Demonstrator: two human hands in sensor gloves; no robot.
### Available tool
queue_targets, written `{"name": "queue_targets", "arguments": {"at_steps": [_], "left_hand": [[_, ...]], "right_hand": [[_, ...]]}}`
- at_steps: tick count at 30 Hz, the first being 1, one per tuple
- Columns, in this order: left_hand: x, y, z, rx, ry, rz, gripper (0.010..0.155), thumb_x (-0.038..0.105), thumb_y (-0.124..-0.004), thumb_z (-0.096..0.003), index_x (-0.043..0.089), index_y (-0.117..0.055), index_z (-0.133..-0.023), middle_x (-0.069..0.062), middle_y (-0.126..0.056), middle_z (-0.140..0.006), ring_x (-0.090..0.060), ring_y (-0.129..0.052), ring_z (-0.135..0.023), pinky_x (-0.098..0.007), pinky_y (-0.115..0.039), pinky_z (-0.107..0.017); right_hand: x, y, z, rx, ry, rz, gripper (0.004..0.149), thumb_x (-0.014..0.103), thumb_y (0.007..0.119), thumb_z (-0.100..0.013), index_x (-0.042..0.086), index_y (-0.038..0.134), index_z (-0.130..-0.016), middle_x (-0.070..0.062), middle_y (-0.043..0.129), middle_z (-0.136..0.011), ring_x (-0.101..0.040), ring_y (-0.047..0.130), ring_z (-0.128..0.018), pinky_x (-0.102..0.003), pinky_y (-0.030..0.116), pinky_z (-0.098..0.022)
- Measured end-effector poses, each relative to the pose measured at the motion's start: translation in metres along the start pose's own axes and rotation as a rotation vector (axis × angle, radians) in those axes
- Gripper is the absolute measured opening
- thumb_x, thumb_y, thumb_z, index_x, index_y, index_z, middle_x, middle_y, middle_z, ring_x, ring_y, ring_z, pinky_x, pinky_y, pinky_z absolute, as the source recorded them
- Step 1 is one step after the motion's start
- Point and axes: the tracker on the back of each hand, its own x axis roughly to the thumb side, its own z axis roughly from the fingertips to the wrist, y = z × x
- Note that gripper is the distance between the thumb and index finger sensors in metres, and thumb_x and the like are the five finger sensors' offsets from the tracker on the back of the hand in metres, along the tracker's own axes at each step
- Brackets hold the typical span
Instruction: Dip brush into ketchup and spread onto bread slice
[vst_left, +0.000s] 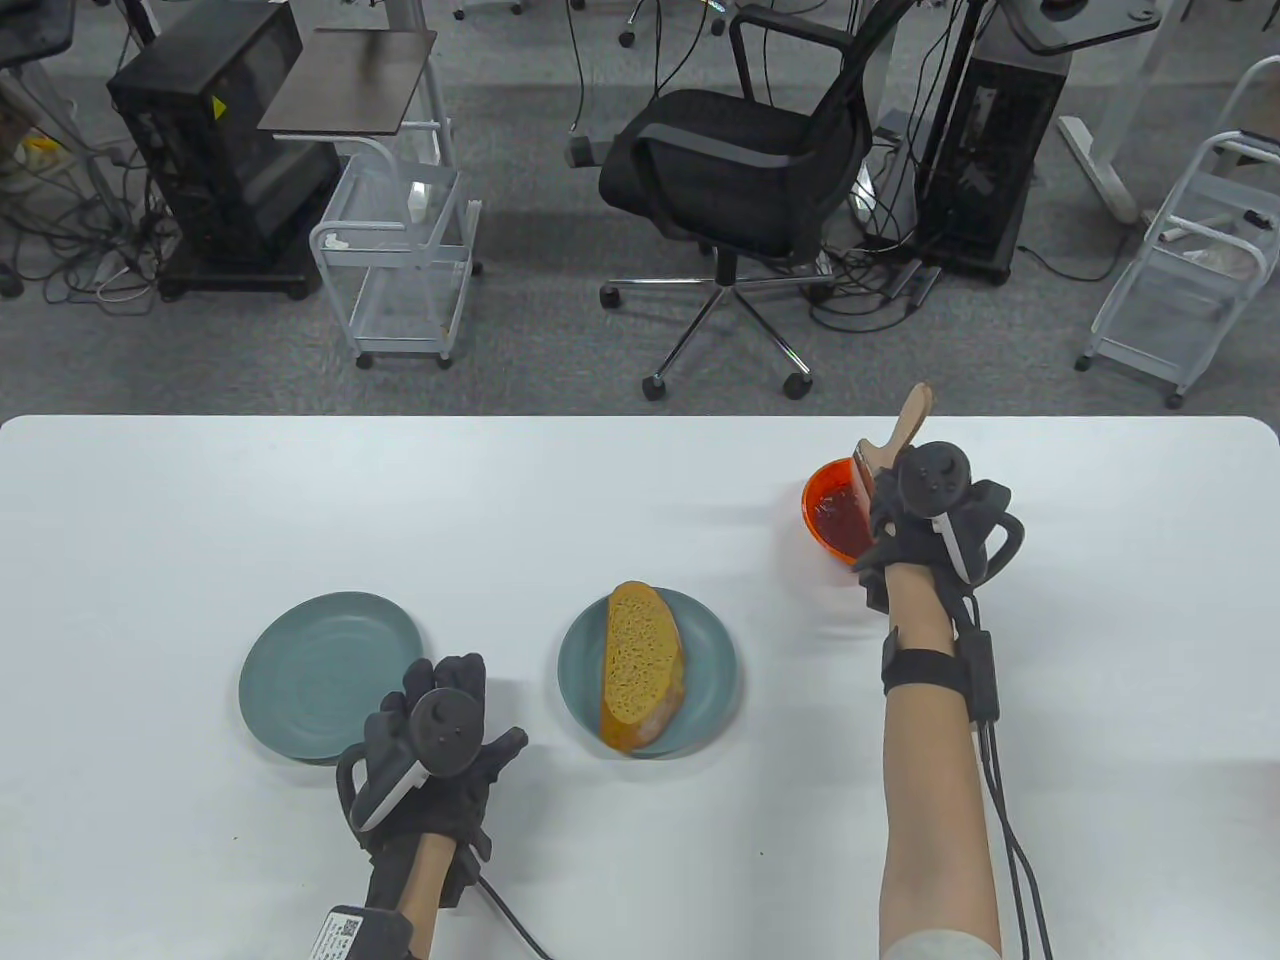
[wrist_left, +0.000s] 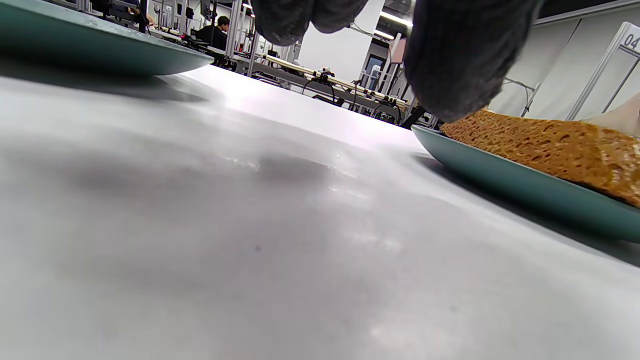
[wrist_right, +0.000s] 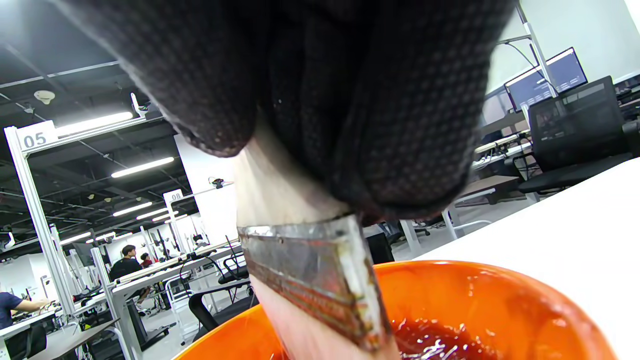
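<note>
Right wrist view: brush (wrist_right: 310, 270) gripped by right hand (vst_left: 925, 520), bristles dipped in orange ketchup bowl (wrist_right: 480, 300); bread slice (vst_left: 640, 665) plated well apart, so drips onto counter (vst_left: 600, 500) are risked.

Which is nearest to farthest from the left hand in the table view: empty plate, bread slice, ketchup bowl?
From the left hand:
1. Empty plate, touching distance, just left of the fingers.
2. Bread slice, on the plate to the right.
3. Ketchup bowl, far right, by the right hand.
</note>
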Motion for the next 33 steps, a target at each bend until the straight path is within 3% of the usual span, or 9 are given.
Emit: {"name": "queue_targets", "arguments": {"at_steps": [13,22,29,33], "left_hand": [[0.0,0.0,-0.001,-0.008,-0.017,0.018,0.082,0.052,-0.079,-0.0583,0.012,-0.037,-0.116,-0.019,-0.041,-0.12,-0.048,-0.027,-0.11,-0.063,-0.026,-0.07],[0.007,0.0,0.0,-0.005,-0.055,0.029,0.079,0.05,-0.08,-0.0585,0.013,-0.04,-0.116,-0.017,-0.044,-0.119,-0.045,-0.03,-0.109,-0.057,-0.028,-0.071],[0.02,0.002,0.001,0.011,-0.114,0.063,0.073,0.047,-0.079,-0.0596,0.015,-0.043,-0.115,-0.015,-0.047,-0.119,-0.043,-0.034,-0.109,-0.055,-0.031,-0.071],[0.027,-0.001,-0.011,-0.013,-0.124,0.081,0.069,0.044,-0.079,-0.0604,0.016,-0.046,-0.115,-0.014,-0.05,-0.118,-0.042,-0.037,-0.109,-0.054,-0.033,-0.072]], "right_hand": [[0.001,0.007,0.006,-0.023,0.003,0.036,0.044,0.028,0.093,-0.047,0.007,0.089,-0.086,-0.021,0.099,-0.07,-0.034,0.112,-0.048,-0.036,0.102,-0.03],[0.011,-0.042,0.01,-0.139,-0.024,-0.053,0.045,0.029,0.09,-0.048,0.006,0.087,-0.088,-0.022,0.097,-0.071,-0.033,0.112,-0.049,-0.035,0.101,-0.03],[0.024,-0.08,0.033,-0.195,-0.04,-0.322,0.046,0.028,0.091,-0.048,0.003,0.088,-0.086,-0.024,0.098,-0.068,-0.033,0.114,-0.044,-0.033,0.103,-0.026],[0.037,-0.075,0.072,-0.086,-0.066,-0.541,0.047,0.028,0.093,-0.047,0.001,0.087,-0.084,-0.025,0.097,-0.066,-0.033,0.115,-0.042,-0.033,0.104,-0.024]]}}
